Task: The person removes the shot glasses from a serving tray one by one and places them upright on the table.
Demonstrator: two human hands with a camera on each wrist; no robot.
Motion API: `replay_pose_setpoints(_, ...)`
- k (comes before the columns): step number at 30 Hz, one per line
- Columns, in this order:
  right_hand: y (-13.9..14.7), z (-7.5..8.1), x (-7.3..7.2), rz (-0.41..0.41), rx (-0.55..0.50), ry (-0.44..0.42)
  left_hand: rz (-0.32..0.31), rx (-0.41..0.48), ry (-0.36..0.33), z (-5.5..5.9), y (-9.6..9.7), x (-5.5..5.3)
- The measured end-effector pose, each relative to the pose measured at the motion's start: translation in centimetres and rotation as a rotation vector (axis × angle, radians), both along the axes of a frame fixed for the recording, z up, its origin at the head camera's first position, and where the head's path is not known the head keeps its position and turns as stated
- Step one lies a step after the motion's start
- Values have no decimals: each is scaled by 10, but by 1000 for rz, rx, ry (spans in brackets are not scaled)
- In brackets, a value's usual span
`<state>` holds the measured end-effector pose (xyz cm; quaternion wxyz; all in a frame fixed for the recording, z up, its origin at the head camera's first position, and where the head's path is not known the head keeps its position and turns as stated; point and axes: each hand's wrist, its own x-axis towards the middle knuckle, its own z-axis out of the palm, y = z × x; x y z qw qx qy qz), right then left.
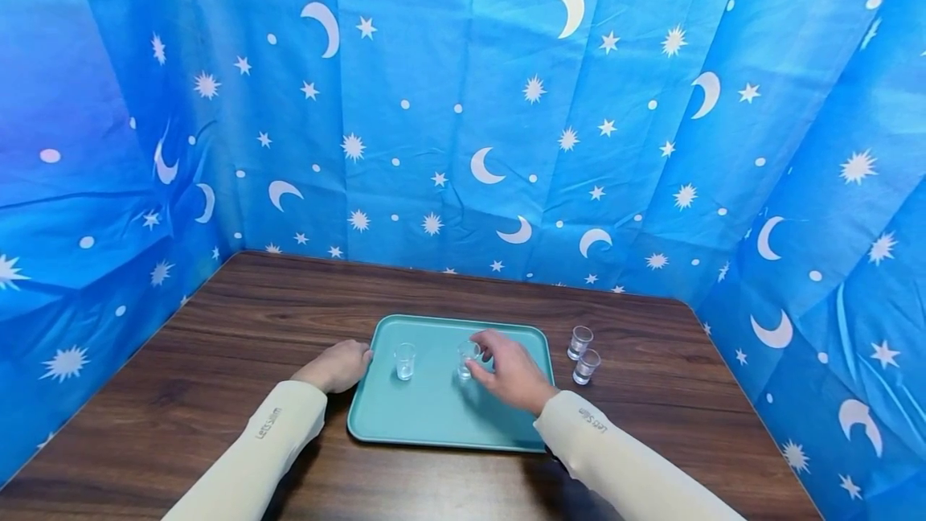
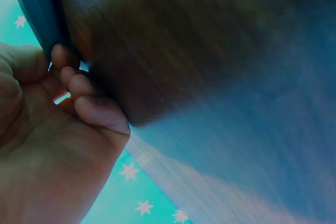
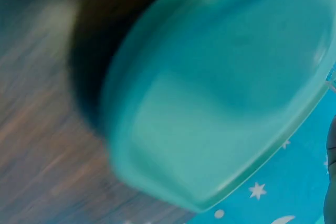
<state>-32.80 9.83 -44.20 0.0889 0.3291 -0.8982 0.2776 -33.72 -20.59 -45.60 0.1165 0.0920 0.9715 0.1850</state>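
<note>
A mint-green tray [image 1: 427, 416] lies on the wooden table. My left hand [image 1: 338, 366] is at its left side; in the left wrist view the curled fingers and thumb pinch the tray's rim [image 2: 39, 14]. On the tray's left part a clear shot glass [image 1: 405, 363] stands upright. My right hand [image 1: 512, 371] reaches over the tray, thumb and fingers around a second clear shot glass [image 1: 464, 360] near its middle. That glass is upright and partly hidden by the thumb. The right wrist view is blurred and shows only a bit of the hand at its right edge.
Two more clear shot glasses, a farther one [image 1: 580, 342] and a nearer one [image 1: 587, 367], stand close together on the table [image 1: 651, 416] right of the tray. A blue cloth [image 1: 434, 63] with white moons and stars hangs behind the table and along its sides.
</note>
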Motion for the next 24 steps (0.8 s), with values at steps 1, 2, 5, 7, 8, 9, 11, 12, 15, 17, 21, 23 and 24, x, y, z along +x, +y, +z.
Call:
replay_pose_setpoints(1, 3, 1, 0, -6, -2, 8, -3, -2, 0, 0, 0, 0)
replay_pose_setpoints(2, 7, 2, 0, -10, -2, 18, -4, -3, -4, 0, 0, 0)
replay_pose_setpoints(5, 16, 2, -1, -18, 4, 42, -8, -8, -10, 0, -1, 1)
replay_pose_setpoints(7, 22, 2, -1, -22, 14, 60, -4, -7, -17, 1, -2, 1)
replay_pose_setpoints(8, 25, 1, -1, -25, 14, 65, -2, -5, -20, 1, -2, 1)
replay_pose_setpoints(9, 28, 1, -1, -28, 15, 72, -1, -5, -19, 1, -2, 1)
replay_pose_setpoints(11, 33, 1, -1, -34, 9, 77, 3, 1, -22, 1, -3, 2)
replay_pose_setpoints(12, 35, 2, 0, -39, 7, 74, 7, 5, -22, 1, -3, 2)
replay_pose_setpoints(15, 42, 2, 2, -59, 5, 59, 1, 8, -11, 1, -3, 2)
replay_pose_setpoints(17, 47, 2, 4, -74, 4, 41, -5, 10, -3, 0, -3, 1)
replay_pose_setpoints(21, 56, 3, 7, -97, 0, 21, -9, 18, -1, 0, -2, 0)
replay_pose_setpoints(23, 61, 3, 9, -103, -5, 22, -9, 19, -1, 0, -2, 0)
replay_pose_setpoints(24, 64, 3, 9, -107, -6, 26, -10, 19, 0, 0, -1, -1)
